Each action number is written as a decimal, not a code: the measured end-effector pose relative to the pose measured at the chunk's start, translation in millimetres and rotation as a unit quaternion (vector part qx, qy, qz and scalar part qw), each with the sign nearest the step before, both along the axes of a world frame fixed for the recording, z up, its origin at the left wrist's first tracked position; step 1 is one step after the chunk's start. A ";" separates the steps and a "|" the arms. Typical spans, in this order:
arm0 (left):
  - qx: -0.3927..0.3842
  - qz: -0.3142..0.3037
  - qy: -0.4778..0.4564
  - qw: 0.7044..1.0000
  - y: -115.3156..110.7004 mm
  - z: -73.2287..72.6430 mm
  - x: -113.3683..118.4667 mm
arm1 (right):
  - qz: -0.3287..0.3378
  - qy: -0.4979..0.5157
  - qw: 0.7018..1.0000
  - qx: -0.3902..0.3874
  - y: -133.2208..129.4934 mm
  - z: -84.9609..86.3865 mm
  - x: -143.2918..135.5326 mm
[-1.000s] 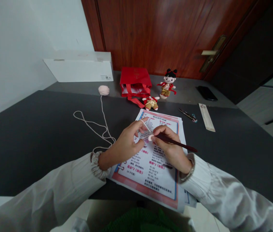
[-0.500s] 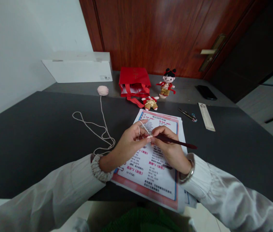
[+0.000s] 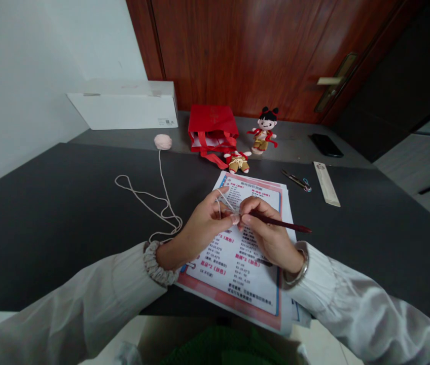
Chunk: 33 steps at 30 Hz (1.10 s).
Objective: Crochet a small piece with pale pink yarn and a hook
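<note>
Pale pink yarn [image 3: 163, 142] lies in a ball at the back, and its strand loops over the table to my left hand [image 3: 208, 221]. That hand pinches a small piece of yarn work, mostly hidden by the fingertips, with a strand stretched over the raised index finger. My right hand [image 3: 266, 229] grips a dark red crochet hook [image 3: 283, 223], its handle pointing right and its tip at the yarn between both hands. Beneath the hands lies a printed pattern sheet [image 3: 238, 284] on more papers.
Behind the sheet are a red gift bag [image 3: 213, 121], a standing doll [image 3: 263, 133] and a headless doll body [image 3: 238, 162]. On the right lie small scissors [image 3: 294, 180], a pale packet [image 3: 326, 183] and a black phone [image 3: 326, 145]. A white box [image 3: 131, 109] stands back left.
My fingertips have shifted slightly around the yarn, and the left index finger has drawn back a little. The hook remains in my right hand.
</note>
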<state>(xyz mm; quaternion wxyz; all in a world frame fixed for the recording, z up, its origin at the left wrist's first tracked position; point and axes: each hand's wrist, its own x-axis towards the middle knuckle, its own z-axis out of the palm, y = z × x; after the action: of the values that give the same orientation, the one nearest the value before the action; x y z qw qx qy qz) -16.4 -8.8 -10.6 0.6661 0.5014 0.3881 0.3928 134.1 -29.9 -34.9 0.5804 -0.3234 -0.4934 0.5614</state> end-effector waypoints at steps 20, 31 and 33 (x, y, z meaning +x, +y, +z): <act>0.001 0.086 0.034 0.996 1.5 3.2 -3.3 | -0.030 -0.096 0.994 0.052 5.2 1.0 20.1; 0.009 0.093 0.015 0.995 1.4 0.2 -2.1 | -0.107 -0.267 0.935 0.206 -6.7 -9.5 17.7; 0.015 0.097 0.014 0.995 0.6 -0.2 -2.2 | -0.112 -0.295 0.919 0.238 -8.9 -10.3 16.5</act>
<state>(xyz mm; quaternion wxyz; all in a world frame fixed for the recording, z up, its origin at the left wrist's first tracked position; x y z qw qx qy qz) -18.6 -8.2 -10.9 0.6116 0.4768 0.4379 0.4548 150.6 -38.8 -45.2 0.5276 -0.3798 -0.7217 0.2379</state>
